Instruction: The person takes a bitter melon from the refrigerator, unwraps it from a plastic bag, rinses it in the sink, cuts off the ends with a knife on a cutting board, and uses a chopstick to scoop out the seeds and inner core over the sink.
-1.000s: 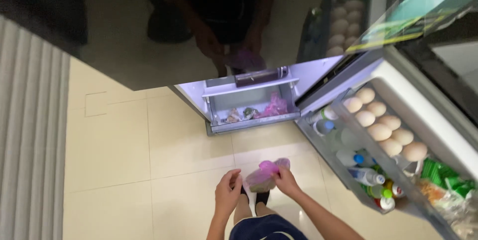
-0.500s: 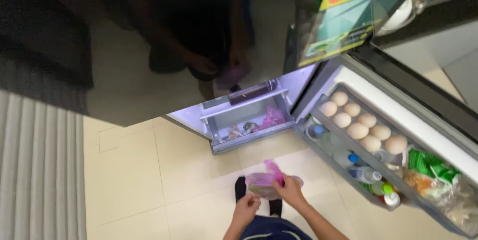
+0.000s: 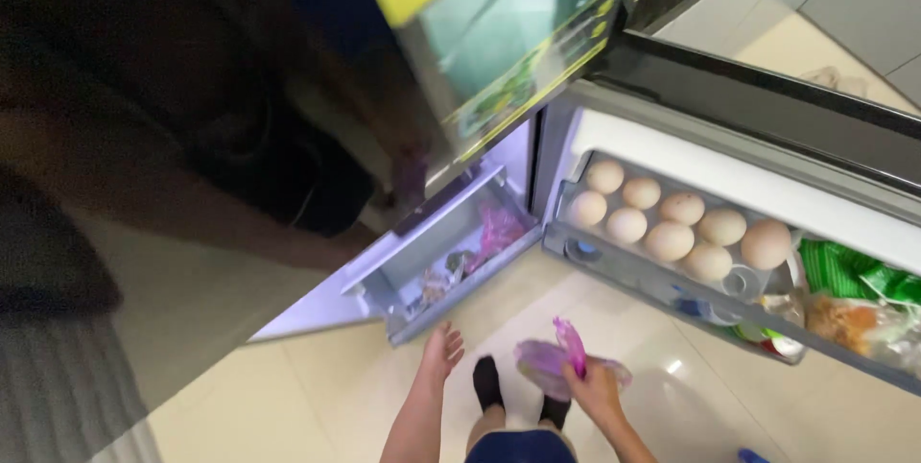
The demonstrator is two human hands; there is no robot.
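View from the head, looking down past an open fridge to a tiled floor (image 3: pixel 240 396). Far left, the dark glossy fridge door (image 3: pixel 192 137) mirrors the person standing before it. Below its lower edge, a drawer (image 3: pixel 451 261) stands pulled out over the floor, holding small packets and a pink bag (image 3: pixel 499 228). Just in front of the drawer's front edge, the left hand (image 3: pixel 443 350) hangs released, fingers spread, grasping nothing and touching nothing. Two feet in black socks (image 3: pixel 487 381) rest on the floor between the hands. The right hand (image 3: pixel 593 388) is clenched on a pink plastic bag (image 3: pixel 552 362), which is held above the floor, near the feet and well apart from the drawer. At right, the open door shelf (image 3: pixel 662 276) carries a tray of eggs (image 3: pixel 672 223); farther right lie green packets (image 3: pixel 849 276).
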